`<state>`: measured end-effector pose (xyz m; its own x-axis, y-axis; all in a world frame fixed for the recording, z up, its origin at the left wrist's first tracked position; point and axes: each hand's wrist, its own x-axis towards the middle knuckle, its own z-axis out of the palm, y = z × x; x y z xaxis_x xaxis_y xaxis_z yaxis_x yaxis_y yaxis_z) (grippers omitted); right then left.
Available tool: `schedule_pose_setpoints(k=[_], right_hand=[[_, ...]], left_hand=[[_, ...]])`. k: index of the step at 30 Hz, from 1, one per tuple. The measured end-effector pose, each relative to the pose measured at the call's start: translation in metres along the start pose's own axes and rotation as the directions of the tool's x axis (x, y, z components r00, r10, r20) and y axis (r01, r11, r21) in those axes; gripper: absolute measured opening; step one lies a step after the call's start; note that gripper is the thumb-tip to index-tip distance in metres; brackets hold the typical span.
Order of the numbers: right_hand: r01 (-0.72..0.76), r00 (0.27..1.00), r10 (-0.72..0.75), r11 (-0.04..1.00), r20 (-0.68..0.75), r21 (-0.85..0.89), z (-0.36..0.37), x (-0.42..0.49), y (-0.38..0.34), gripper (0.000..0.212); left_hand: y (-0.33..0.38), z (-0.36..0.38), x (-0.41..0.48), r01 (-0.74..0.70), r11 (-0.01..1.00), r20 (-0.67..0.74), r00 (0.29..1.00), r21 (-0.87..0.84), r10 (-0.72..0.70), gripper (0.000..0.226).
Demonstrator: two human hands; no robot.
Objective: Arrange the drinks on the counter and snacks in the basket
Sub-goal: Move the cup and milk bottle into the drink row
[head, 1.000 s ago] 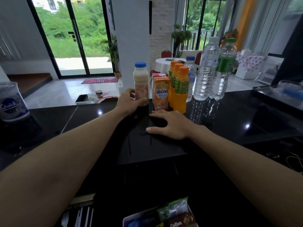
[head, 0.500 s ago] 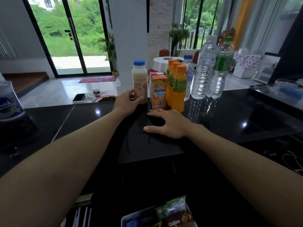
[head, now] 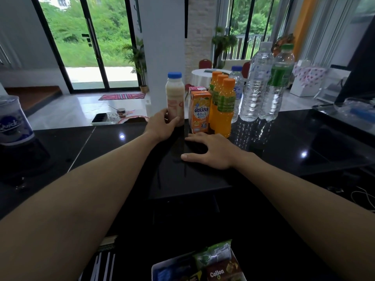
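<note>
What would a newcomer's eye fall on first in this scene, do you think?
The drinks clustered at the far edge of the black counter stand out: a blue-capped milky bottle, an orange carton, three orange bottles and clear water bottles. The left hand grips the milky bottle's base, while the right hand lies flat in front of the carton. Snack packs sit in a white basket at the bottom.

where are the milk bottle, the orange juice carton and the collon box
milk bottle (head: 175, 97), head view, pale body
orange juice carton (head: 199, 112), head view, printed front face
collon box (head: 220, 273), head view, brown front
</note>
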<state>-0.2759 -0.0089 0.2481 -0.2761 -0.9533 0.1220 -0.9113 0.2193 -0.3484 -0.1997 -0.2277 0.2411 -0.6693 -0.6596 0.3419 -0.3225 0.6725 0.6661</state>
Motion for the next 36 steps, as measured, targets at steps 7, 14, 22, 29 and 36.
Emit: schedule_pose_setpoints(k=[7,14,22,29,36], right_hand=[[-0.002,1.0,0.002,1.0,-0.005,0.002,0.0,0.0,0.0,0.086],[-0.013,1.0,0.013,1.0,-0.003,0.025,0.001,0.0,0.002,0.088],[-0.056,0.998,0.056,0.998,-0.001,0.039,0.002,0.002,0.006,0.097],[-0.061,0.998,0.061,0.995,0.0,-0.081,-0.005,0.022,-0.019,0.092],[0.065,0.998,-0.065,0.995,0.0,-0.079,0.02,0.05,-0.085,0.084]], left_hand=[[0.004,-0.002,-0.005,0.01,1.0,0.0,1.0,0.012,-0.01,0.045],[0.008,-0.008,-0.013,0.05,0.999,0.042,0.998,0.007,-0.05,0.056],[-0.002,-0.043,-0.025,0.097,0.993,0.096,0.99,0.061,-0.103,0.051],[-0.034,-0.093,-0.061,0.005,0.963,0.061,0.998,0.269,-0.022,0.04],[-0.073,-0.155,-0.106,0.132,0.905,-0.039,0.991,0.404,-0.127,0.043]])
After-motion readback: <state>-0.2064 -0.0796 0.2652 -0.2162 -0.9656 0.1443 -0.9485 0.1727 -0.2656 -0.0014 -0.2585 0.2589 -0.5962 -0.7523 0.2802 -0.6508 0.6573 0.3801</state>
